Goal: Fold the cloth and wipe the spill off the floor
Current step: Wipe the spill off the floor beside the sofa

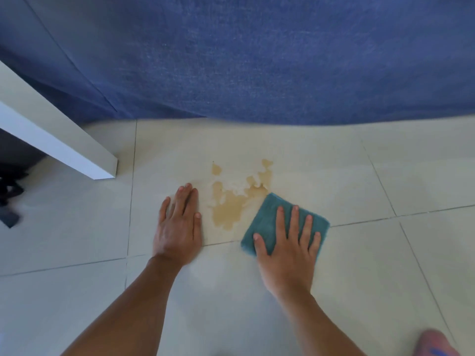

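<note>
Tiles of pale floor (334,291) filled my view below a blue fabric drape (257,60). At far left stood a white furniture leg (64,140). My left hand (177,227) lay flat and open on the floor, gripping nothing. Beside it spread the tan spill (231,204). Right of that, my right hand (288,242) pressed flat, fingers spread, on the folded teal cloth (267,214), whose far corner touched the spill.

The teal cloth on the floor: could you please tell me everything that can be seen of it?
The teal cloth looks like soft, plush fabric, folded into a compact, roughly square pad. It lies flat on the pale floor tiles, turned so one corner points away from the person. That far corner touches the edge of the tan spill. The right hand presses on it, palm down with fingers spread, covering its near part.
</note>
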Available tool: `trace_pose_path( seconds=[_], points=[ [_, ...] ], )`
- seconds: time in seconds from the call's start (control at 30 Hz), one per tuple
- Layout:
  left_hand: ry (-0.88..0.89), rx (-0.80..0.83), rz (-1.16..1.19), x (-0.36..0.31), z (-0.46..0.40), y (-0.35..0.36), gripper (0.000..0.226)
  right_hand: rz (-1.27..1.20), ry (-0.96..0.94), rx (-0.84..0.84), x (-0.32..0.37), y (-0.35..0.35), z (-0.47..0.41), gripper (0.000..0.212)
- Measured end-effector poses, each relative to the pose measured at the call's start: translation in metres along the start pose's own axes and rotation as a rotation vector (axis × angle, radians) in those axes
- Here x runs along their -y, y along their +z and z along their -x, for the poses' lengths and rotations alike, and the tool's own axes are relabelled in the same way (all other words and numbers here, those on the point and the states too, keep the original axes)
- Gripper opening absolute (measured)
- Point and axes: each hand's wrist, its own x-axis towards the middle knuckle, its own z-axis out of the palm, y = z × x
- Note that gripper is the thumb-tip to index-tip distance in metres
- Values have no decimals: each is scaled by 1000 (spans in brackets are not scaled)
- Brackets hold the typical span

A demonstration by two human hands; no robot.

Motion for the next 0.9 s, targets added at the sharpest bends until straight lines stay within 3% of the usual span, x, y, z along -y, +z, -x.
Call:
trace_pose_path(
  seconds=[0.07, 0.17, 0.2, 0.3, 0.43, 0.57, 0.63, 0.77, 0.83, 0.9],
  points=[
    [4, -2, -4, 2, 3, -1, 59, -48, 24, -26, 14, 3, 34, 84],
    [0, -6, 10, 3, -4, -4, 60, -16, -294, 16, 40, 11, 29, 82],
    [-8, -3, 9, 2, -4, -4, 61, 8, -307, 40, 40, 9, 13, 81],
    [-38, 10, 2, 6, 4, -2, 60, 23, -120, -1, 16, 4, -4, 81],
    [6, 2, -19, 25, 13, -7, 60, 61, -189, 17, -3, 1, 9, 83],
    [3, 0, 10, 25, 10, -7, 60, 85, 14, 51, -7, -21, -56, 97],
    [4, 1, 24, 26, 11, -5, 61, 61, 29, 67, 8, -31, -97, 97],
    [-8, 5, 34, 30, 9, -3, 62, 37, -166, 46, 52, -26, -111, 78],
    [-39, -5, 33, 28, 8, -4, 63, 56, -328, 45, 38, -20, -86, 70],
    [-83, -4, 29, 26, 9, -7, 65, 124, -335, 62, 9, -26, -87, 69]
  ],
)
